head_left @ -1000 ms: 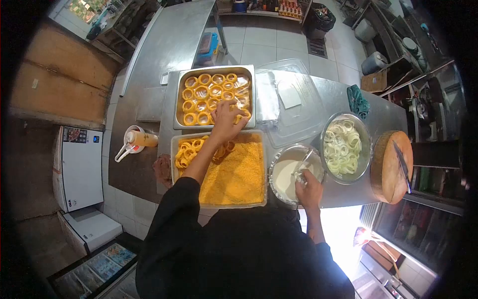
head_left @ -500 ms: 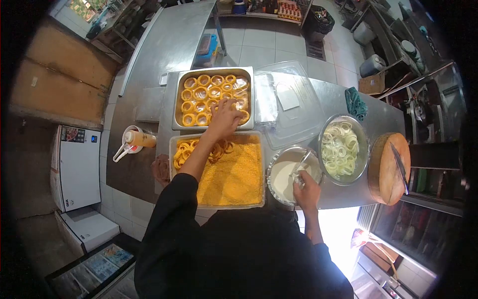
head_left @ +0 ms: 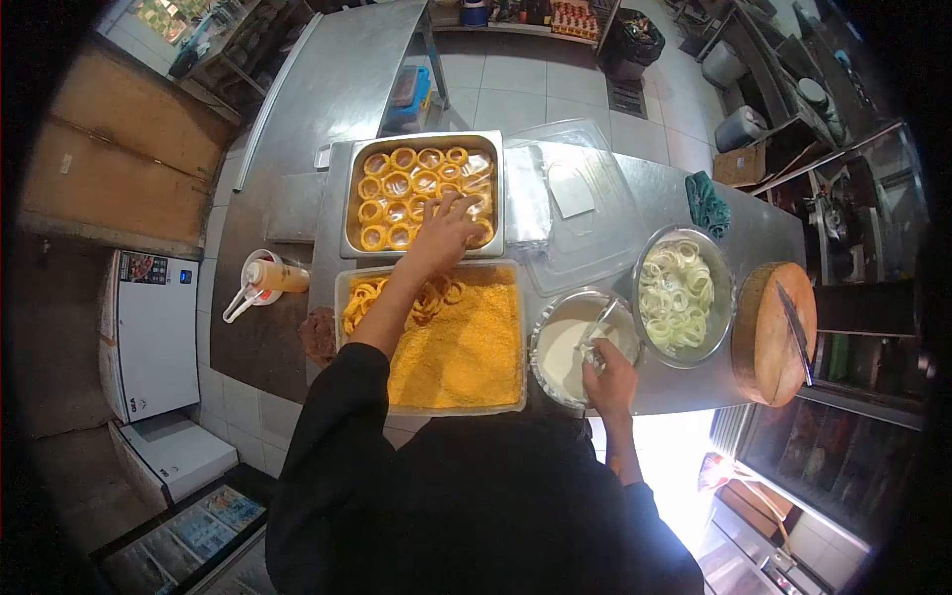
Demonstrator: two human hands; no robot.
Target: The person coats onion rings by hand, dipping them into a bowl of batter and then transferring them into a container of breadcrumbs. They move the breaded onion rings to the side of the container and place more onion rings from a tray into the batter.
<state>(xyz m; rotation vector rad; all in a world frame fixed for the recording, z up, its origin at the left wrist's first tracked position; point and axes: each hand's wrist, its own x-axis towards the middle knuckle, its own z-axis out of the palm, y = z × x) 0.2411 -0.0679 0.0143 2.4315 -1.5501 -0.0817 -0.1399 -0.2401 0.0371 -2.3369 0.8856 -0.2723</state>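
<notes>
My left hand (head_left: 446,233) reaches over the metal tray (head_left: 499,178), fingers spread and curved down among breaded onion rings (head_left: 397,183) laid in rows on clear plastic. One ring (head_left: 481,234) lies right beside its thumb. Below my forearm is a plastic tub (head_left: 522,347) of orange breadcrumbs (head_left: 456,347), with more coated rings (head_left: 431,300) heaped at its far left. My right hand (head_left: 610,377) is closed around a slim, shiny utensil (head_left: 601,319) over the bowl of pale batter (head_left: 563,357); its lower end is hidden.
Raw onion rings (head_left: 676,297) fill a bowl right of the batter. A knife (head_left: 793,322) lies on the round chopping board (head_left: 764,337) at far right. Behind are a clear lid (head_left: 595,238) and a green cloth (head_left: 707,203). A squeeze bottle (head_left: 278,277) lies across a container at left.
The whole view has shifted very slightly. My left hand stays over the tray, and my right hand keeps its hold on the utensil.
</notes>
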